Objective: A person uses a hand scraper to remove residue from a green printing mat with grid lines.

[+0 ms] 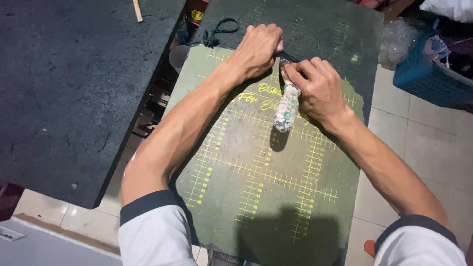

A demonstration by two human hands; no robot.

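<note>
A worn green cutting mat [256, 197] with yellow grid lines lies on a dark board [315, 29]. My right hand [318, 88] grips a tool with a white, paint-flecked wrapped handle [287, 111], its tip hidden under my fingers at the mat's far edge. My left hand [258, 49] presses down flat on the mat's far edge, beside the tool. A black cord [219, 30] lies curled on the dark board just left of my left hand.
A second dark board [74, 88] fills the left side, with a thin wooden stick [137, 11] on it. A blue plastic basket [428, 74] and a clear plastic bag [396, 39] sit on the tiled floor [423, 143] at the right.
</note>
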